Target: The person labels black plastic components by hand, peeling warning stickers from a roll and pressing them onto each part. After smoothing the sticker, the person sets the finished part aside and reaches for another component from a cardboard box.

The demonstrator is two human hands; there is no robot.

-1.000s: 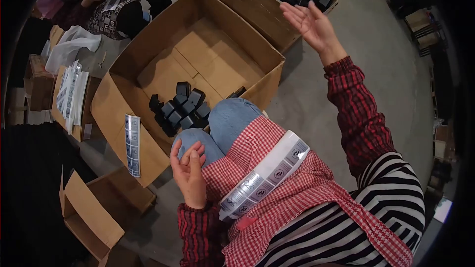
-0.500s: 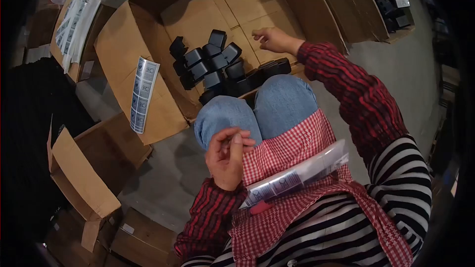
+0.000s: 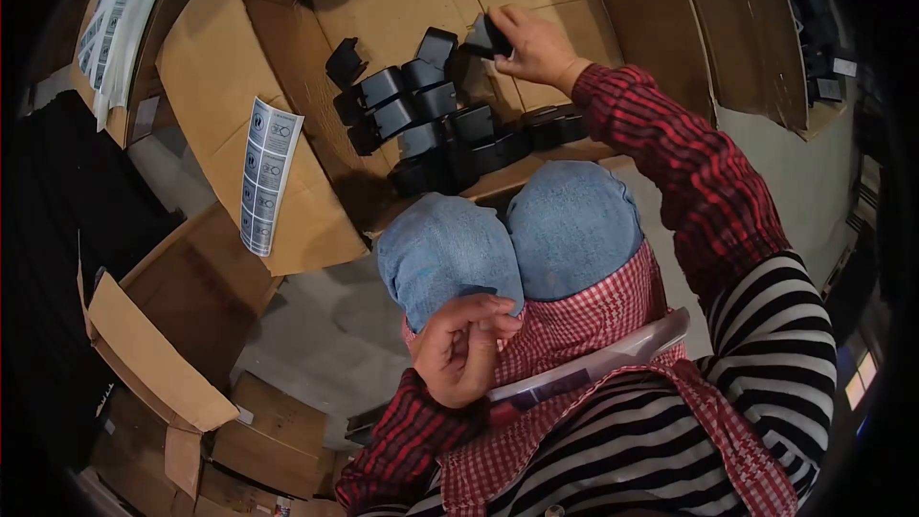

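My right hand [image 3: 538, 46] is over the large open cardboard box [image 3: 206, 67], its thumb and fingers closed on a black plastic part [image 3: 485, 36]. Below and left of it, a cluster of similar black plastic parts [image 3: 393, 118] sits inside the box, near my knees. Above my lap, my left hand [image 3: 461, 349] has its fingers curled and fingertips pressed together; whatever may be between them is too small to make out. A rolled clear plastic sleeve with printed labels [image 3: 546, 385] lies across my red checked apron [image 3: 613, 287], beside the left hand.
A strip of printed labels [image 3: 267, 177] hangs on the box's left flap. More label sheets [image 3: 120, 33] lie on a box at upper left. Another box with dark parts [image 3: 825, 67] stands at upper right. Open cardboard boxes [image 3: 158, 354] are at lower left.
My right hand has moved slightly up and has taken hold of a black part. My left hand has shifted a little right and down, still curled. The view has shifted slightly.
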